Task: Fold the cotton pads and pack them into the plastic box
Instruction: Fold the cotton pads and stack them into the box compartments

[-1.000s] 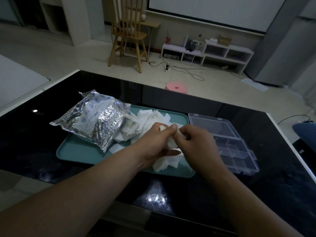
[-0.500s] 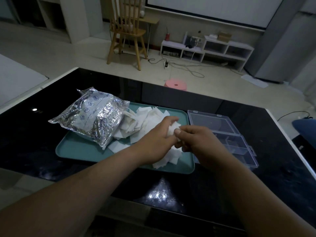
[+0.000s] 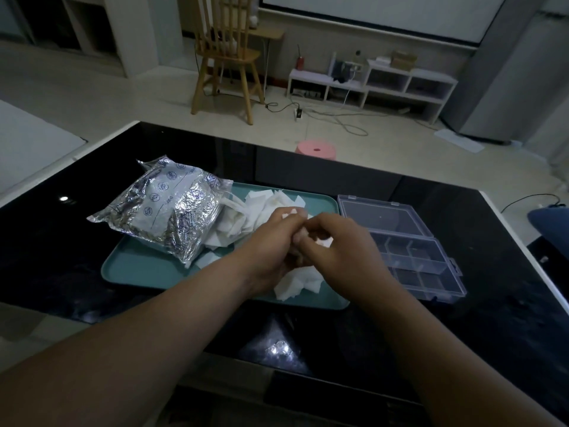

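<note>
Your left hand (image 3: 271, 248) and right hand (image 3: 341, 245) meet over the tray (image 3: 138, 269), fingertips pinched together on one small white pad (image 3: 324, 241), mostly hidden between them. Loose pads (image 3: 295, 285) lie heaped on the tray under and behind your hands, beside the foil bag (image 3: 166, 211) at its left end. The box (image 3: 421, 263) sits open on the counter (image 3: 508, 272), just right of the tray, compartments bare.

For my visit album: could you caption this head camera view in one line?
Both hands, left and right, fold a cotton pad over a teal tray, beside an open plastic box.
</note>
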Demonstrator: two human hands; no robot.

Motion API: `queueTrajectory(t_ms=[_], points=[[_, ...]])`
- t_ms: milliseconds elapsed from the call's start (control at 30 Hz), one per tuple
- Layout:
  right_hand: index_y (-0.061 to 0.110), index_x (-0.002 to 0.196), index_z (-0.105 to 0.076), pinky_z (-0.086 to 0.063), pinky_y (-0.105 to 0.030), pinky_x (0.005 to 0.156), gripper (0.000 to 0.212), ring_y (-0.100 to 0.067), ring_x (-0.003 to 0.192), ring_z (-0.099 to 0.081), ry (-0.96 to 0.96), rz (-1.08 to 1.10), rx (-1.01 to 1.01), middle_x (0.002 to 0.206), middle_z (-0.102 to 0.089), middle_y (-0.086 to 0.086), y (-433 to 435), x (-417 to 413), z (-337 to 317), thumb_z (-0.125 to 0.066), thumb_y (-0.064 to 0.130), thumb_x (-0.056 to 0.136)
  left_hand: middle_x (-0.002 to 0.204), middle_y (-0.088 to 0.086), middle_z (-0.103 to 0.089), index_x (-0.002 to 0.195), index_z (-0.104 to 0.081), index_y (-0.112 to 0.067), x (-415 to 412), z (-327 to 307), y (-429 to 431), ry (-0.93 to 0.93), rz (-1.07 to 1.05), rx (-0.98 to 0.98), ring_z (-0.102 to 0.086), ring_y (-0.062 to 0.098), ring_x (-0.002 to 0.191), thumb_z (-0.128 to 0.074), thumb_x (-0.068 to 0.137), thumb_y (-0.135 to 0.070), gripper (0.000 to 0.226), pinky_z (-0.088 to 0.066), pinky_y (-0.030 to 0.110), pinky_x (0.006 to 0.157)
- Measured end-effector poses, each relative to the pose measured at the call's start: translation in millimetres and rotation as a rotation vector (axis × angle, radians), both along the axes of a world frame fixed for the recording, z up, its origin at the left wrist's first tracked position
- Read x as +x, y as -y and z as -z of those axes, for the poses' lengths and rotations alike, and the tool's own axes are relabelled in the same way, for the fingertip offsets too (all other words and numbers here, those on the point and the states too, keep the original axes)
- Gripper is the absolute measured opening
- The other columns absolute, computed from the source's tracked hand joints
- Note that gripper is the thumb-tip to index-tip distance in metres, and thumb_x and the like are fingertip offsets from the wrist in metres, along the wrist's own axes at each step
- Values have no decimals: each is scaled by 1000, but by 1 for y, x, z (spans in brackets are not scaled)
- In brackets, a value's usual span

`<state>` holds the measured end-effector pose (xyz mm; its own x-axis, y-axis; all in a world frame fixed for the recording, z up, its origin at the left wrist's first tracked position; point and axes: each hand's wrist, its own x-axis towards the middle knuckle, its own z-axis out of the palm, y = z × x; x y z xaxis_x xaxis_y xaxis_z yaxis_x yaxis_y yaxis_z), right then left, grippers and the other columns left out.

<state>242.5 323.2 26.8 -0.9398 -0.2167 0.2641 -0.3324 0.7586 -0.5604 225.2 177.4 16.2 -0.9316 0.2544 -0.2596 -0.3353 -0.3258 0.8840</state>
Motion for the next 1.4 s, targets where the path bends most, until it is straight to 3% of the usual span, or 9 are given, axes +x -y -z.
queueTrajectory(t_ms=[167,300,567,667,867,967,1100,1233,1400], points=[[27,106,-61,-43,-22,98,40,-4,120,-52,64,-205,-15,130,-59,18,-9,-1,-1,-80,50,79,101,11,-62,128,-62,-10,-4,-6,16,137,109,143,-62,22,81,-53,106,-33,34,-58,33,69],[11,101,-55,-49,-12,77,41,-11,93,-61,159,-227,-165,113,-62,6,-6,-1,-5,-88,21,81,111,16,-57,126,-63,-15,2,-12,15,137,249,163,-62,18,82,-47,106,-50,44,-55,27,62],[26,102,-53,-46,-9,83,41,-4,106,-61,206,-225,-170,114,-64,8,-10,0,-4,-87,31,82,87,7,-63,105,-69,-14,2,-9,21,114,253,80,-66,17,82,-56,101,-50,39,-62,37,80],[29,100,-53,-40,-2,86,37,1,108,-60,198,-216,-194,112,-66,11,-10,0,-6,-86,29,83,83,3,-62,120,-69,-12,1,-9,19,108,267,48,-62,15,77,-54,98,-57,52,-58,47,93],[15,102,-50,-64,-40,79,49,-16,98,-73,277,-268,-231,111,-63,-5,-3,3,-3,-92,22,78,97,8,-70,106,-73,-13,6,-14,13,134,273,137,-72,23,87,-48,100,-60,53,-61,34,68],[17,98,-50,-58,-29,84,46,-14,104,-65,191,-265,-198,115,-61,1,-8,1,-3,-90,21,76,86,8,-66,88,-74,-18,6,-13,11,140,255,115,-69,22,75,-47,101,-60,51,-61,36,68],[22,99,-52,-48,-19,92,42,1,117,-58,196,-240,-138,130,-60,17,-21,9,-6,-89,21,79,79,6,-62,99,-63,-18,8,-11,8,161,281,27,-63,21,67,-49,97,-67,51,-59,34,65],[18,106,-51,-65,-36,81,53,-14,107,-70,298,-254,-240,123,-61,3,-20,14,0,-92,32,77,89,3,-67,98,-66,-22,11,-5,3,156,238,-23,-64,29,101,-63,91,-65,43,-57,38,77],[23,101,-49,-58,-42,87,39,-13,111,-62,110,-224,-90,120,-61,8,-23,13,-2,-84,26,83,101,14,-69,106,-73,-25,12,-6,0,223,236,33,-69,27,79,-44,96,-72,56,-63,40,66]])
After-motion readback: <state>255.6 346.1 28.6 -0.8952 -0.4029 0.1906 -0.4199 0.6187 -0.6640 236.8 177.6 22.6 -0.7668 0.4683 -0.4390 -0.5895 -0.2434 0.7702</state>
